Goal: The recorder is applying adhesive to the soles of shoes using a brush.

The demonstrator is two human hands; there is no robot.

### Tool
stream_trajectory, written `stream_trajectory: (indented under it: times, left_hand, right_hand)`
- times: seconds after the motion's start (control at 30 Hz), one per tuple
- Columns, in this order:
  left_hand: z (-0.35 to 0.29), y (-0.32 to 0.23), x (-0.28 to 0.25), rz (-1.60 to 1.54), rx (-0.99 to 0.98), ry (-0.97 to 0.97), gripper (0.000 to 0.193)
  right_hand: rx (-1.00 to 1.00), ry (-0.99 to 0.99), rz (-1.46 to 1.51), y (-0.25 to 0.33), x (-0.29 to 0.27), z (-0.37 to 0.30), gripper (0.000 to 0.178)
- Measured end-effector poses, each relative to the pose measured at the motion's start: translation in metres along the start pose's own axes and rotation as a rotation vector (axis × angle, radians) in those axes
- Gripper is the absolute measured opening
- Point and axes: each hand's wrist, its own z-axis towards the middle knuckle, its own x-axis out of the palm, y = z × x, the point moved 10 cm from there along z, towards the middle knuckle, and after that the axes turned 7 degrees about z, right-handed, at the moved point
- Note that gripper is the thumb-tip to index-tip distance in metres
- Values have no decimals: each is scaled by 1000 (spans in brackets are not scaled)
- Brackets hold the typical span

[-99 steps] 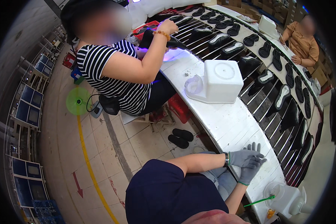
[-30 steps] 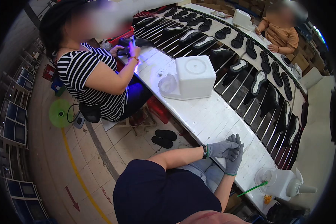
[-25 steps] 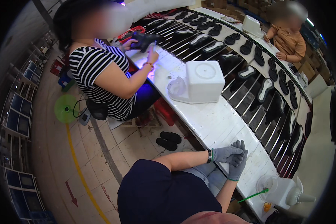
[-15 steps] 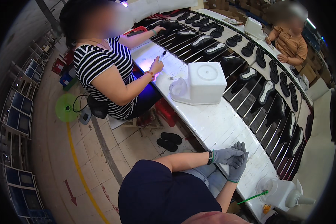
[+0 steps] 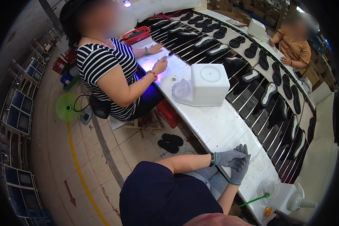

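Observation:
Both my hands wear grey gloves and meet above the white bench [image 5: 233, 130], near its front edge. My left hand [image 5: 229, 158] lies across the palm of the other, its fingers curled against it. Beneath it, my right hand [image 5: 239, 169] has its fingers stretched out toward the far side. I see no tool or shoe in either hand. Closest to my right hand on the bench are a white plastic container with a nozzle [image 5: 286, 197] and a green-handled brush [image 5: 254, 200] resting in its clear cup.
Beyond the bench a roller conveyor [image 5: 248, 109] carries black shoe uppers; black soles [image 5: 263, 59] line a ledge behind it. A white box-shaped container [image 5: 209, 84] stands left of my hands. A co-worker in stripes [image 5: 109, 75] sits farther left near a red basket [image 5: 136, 35]; another person [image 5: 293, 47] works opposite.
My hands have stayed together in place. The striped co-worker's far hand has drawn back from the conveyor to the bench, leaving the red basket in fuller view.

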Motion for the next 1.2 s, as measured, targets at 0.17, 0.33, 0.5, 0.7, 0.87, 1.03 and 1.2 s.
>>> stream_trajectory:
  times: [0.17,0.33,0.5,0.7,0.87,1.03,1.2]
  left_hand:
    - [3,0,-1,-8,-5,3,24]
    - [6,2,-6,-5,-9,-29,23]
    - [3,-2,-9,0,7,-46,23]
    - [6,3,-7,8,-14,-20,25]
    - [-1,6,13,154,-75,84,38]
    - [-43,-23,10,195,2,211,50]
    - [-59,-56,-21,210,94,128,60]
  right_hand:
    - [8,-13,-1,-1,-7,3,56]
    - [7,-28,-26,1,-8,4,56]
    - [36,-13,0,-2,-4,7,56]
    - [5,-32,-3,2,-9,4,57]
    - [-59,-48,192,14,-27,4,62]
    - [-137,89,341,41,-31,34,58]
    - [-361,-27,74,115,-57,64,57]
